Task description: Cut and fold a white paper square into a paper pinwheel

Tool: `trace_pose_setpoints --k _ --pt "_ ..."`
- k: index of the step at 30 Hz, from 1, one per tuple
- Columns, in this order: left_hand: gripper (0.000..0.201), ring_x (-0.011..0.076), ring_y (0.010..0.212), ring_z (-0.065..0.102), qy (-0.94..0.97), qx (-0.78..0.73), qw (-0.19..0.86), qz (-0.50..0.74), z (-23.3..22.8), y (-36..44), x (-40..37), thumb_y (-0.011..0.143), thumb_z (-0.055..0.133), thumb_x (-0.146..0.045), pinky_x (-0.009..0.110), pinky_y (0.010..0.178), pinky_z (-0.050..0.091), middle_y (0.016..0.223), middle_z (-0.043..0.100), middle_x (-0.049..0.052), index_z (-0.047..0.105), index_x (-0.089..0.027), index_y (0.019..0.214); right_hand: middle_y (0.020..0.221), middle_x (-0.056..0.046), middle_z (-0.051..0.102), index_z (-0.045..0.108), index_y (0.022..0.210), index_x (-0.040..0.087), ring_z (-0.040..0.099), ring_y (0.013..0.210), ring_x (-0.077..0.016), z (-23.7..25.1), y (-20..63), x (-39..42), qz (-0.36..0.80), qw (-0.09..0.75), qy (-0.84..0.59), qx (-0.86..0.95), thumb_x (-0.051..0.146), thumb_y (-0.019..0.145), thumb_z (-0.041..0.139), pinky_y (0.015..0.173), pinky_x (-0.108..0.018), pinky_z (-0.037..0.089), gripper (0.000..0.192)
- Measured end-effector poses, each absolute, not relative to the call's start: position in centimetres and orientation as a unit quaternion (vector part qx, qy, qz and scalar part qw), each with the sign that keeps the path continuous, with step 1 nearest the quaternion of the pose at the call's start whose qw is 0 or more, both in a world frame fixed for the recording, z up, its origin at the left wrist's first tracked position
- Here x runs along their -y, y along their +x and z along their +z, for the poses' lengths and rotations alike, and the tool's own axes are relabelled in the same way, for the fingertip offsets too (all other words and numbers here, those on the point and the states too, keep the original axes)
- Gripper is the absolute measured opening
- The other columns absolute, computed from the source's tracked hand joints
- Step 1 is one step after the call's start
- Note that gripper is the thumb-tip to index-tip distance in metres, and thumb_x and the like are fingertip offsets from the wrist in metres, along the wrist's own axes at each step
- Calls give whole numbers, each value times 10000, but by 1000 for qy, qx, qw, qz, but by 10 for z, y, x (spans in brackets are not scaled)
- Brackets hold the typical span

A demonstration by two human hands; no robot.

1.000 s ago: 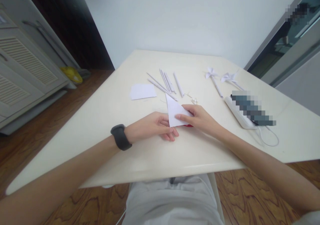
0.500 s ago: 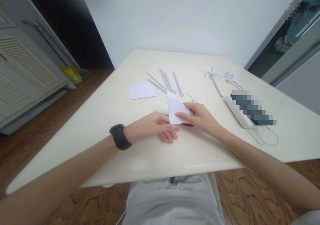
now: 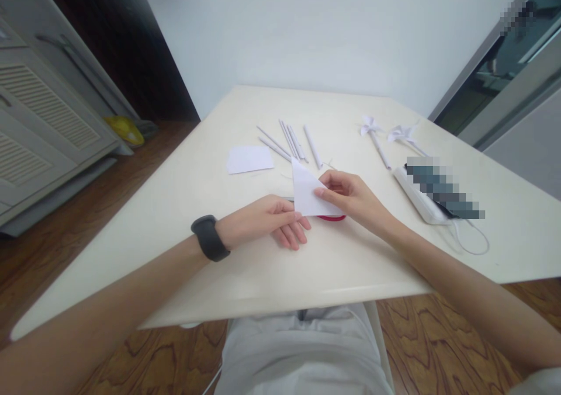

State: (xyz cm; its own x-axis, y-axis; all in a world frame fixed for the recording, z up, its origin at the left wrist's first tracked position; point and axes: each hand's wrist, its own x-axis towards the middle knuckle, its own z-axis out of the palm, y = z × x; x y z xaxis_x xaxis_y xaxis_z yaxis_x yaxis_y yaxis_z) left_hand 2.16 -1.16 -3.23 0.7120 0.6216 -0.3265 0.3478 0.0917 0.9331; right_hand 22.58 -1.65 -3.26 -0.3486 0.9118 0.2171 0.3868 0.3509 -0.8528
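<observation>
At worktop (image 3: 245, 278) centre: folded paper triangle (image 3: 307, 195) pinched between left hand (image 3: 267, 222) at 7 o'clock and right hand (image 3: 350, 199) at 3 o'clock, both closed on it. Red object (image 3: 333, 217) beneath. Paper sticks (image 3: 291, 144) at 12 o'clock.

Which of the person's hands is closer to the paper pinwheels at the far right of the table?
Right. The right hand lies nearer the paper pinwheels, below and left of them; the left hand is farther left, across the folded paper triangle.
</observation>
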Motion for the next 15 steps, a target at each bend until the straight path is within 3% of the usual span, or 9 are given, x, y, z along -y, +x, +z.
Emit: trace_pose_setpoints --k 7,15 --pt "328 179 671 674 672 -356 643 94 -33 19 10 855 470 -378 277 614 521 786 716 105 636 -99 902 614 26 482 495 714 183 450 559 -107 -34 228 16 380 378 -456 710 364 807 564 509 -233 330 215" --pt "287 174 632 669 668 -341 658 66 -30 20 13 839 488 -312 258 593 519 709 715 98 667 -92 797 661 29 455 475 698 176 425 569 -86 -30 225 17 431 343 -428 716 406 748 623 459 -196 302 278"
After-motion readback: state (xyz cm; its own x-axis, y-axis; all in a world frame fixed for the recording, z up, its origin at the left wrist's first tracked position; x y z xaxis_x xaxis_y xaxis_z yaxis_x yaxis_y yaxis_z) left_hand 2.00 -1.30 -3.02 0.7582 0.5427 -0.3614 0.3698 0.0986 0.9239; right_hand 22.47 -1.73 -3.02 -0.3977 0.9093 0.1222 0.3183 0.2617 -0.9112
